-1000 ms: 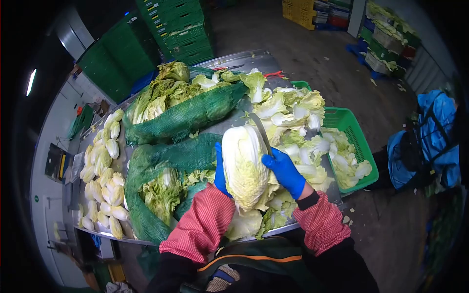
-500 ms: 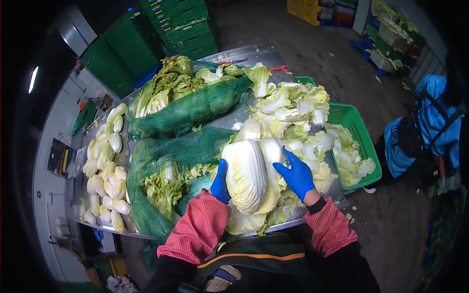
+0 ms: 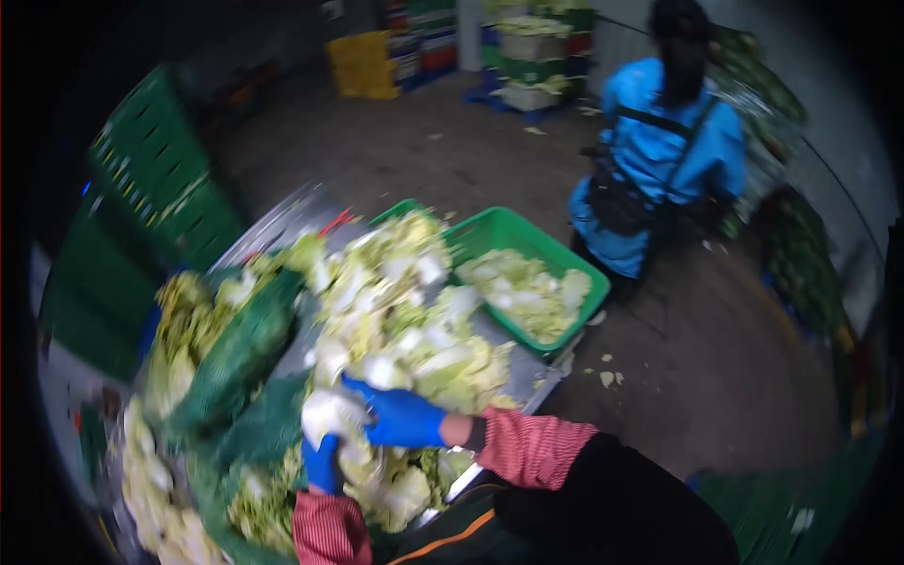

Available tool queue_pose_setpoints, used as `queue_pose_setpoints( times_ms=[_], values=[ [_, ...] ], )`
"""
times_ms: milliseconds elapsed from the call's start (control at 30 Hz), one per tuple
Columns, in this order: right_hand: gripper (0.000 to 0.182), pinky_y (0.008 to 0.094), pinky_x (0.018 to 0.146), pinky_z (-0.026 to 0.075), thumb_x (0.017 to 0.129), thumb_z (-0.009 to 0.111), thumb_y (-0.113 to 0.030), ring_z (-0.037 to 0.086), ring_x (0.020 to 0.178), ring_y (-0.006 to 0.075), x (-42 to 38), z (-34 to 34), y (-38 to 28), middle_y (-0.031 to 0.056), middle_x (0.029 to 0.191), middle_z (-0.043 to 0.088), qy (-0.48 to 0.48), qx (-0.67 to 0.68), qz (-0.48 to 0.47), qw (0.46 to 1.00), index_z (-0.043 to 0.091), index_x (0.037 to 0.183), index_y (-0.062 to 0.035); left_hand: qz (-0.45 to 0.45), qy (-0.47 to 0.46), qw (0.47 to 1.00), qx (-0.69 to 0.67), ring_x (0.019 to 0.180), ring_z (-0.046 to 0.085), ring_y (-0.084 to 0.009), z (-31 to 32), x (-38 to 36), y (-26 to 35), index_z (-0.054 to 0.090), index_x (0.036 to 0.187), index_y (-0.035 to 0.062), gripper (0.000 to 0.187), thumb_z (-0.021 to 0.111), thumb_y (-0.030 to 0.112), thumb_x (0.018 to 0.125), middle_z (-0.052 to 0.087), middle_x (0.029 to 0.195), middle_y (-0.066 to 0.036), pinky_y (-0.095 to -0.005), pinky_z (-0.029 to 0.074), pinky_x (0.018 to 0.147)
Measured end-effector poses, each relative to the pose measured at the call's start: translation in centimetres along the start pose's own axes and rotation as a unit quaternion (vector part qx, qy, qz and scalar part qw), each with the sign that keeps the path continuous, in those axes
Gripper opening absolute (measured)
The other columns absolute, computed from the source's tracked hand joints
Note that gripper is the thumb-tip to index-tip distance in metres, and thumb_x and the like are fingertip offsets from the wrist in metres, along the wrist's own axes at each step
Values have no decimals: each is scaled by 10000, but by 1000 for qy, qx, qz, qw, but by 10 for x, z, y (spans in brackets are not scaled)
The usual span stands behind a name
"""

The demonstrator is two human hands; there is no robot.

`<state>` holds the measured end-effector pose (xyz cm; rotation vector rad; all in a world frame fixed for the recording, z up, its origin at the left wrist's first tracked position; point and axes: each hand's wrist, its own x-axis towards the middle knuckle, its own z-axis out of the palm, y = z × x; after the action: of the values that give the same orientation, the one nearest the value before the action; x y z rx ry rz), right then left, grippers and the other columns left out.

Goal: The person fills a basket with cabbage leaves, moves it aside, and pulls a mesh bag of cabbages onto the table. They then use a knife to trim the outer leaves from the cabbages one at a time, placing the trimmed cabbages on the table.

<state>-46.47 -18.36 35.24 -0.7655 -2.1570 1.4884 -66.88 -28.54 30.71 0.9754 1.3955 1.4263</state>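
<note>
A napa cabbage (image 3: 331, 416) is between my two blue-gloved hands above the near edge of the metal table, its white base end turned up. My left hand (image 3: 323, 465) grips it from below left. Against its right side lies my right hand (image 3: 403, 417), fingers curled on the cabbage and partly blurred. Loose cabbage leaves (image 3: 391, 494) hang or lie just under the hands. Beyond them spreads a heap of stripped leaves (image 3: 414, 330). Left of the cabbage, a green mesh sack (image 3: 240, 330) lies with whole cabbages showing at its opening.
A green basket (image 3: 527, 224) holding leaves stands at the table's right side. Trimmed cabbages (image 3: 155, 490) line the left edge. A person in blue (image 3: 659, 141) stands beyond, facing away. Green crates (image 3: 165, 160) are stacked far left. Something red (image 3: 336, 221) lies at the table's far end.
My view has swung right, bringing the person in blue into fuller sight. My right hand, open beside the cabbage before, has closed in against it; the cabbage has tilted, base end up.
</note>
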Motion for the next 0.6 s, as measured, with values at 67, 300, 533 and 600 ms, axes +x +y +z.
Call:
queue_pose_setpoints(
  times_ms=[67, 300, 533, 600],
  values=[
    [794, 419, 634, 492, 765, 574, -143, 620, 682, 353, 2, 8, 7, 197, 736, 589, 37, 6, -7, 999, 217, 1474, -187, -2, 10, 1000, -17, 1133, 521, -231, -9, 3, -18, 398, 1355, -17, 715, 658, 359, 805, 512, 1277, -110, -343, 429, 949],
    [764, 403, 584, 476, 773, 540, -118, 594, 591, 314, -20, -18, 1, 187, 670, 568, 71, -34, -21, 997, 245, 1469, -228, -63, 20, 953, -295, 1262, 420, -296, 14, 5, 13, 279, 1449, 88, 831, 405, 674, 875, 397, 1415, -120, -419, 324, 1075],
    [806, 420, 727, 500, 830, 635, -381, 627, 801, 363, -17, -29, 45, 222, 1039, 617, 177, -209, -16, 962, 217, 1479, -151, 29, -11, 896, -444, 1328, 337, -290, -17, 33, 20, 274, 1472, 196, 776, 314, 702, 885, 334, 1481, -57, -462, 226, 1116],
    [869, 419, 748, 500, 813, 637, -521, 624, 852, 364, -8, -28, 21, 223, 1155, 578, 130, -182, -18, 975, 222, 1478, -145, 132, -239, 889, -367, 1330, 335, -275, -39, 50, -8, 265, 1475, 191, 768, 295, 693, 894, 329, 1485, -60, -454, 227, 1115]
  ],
)
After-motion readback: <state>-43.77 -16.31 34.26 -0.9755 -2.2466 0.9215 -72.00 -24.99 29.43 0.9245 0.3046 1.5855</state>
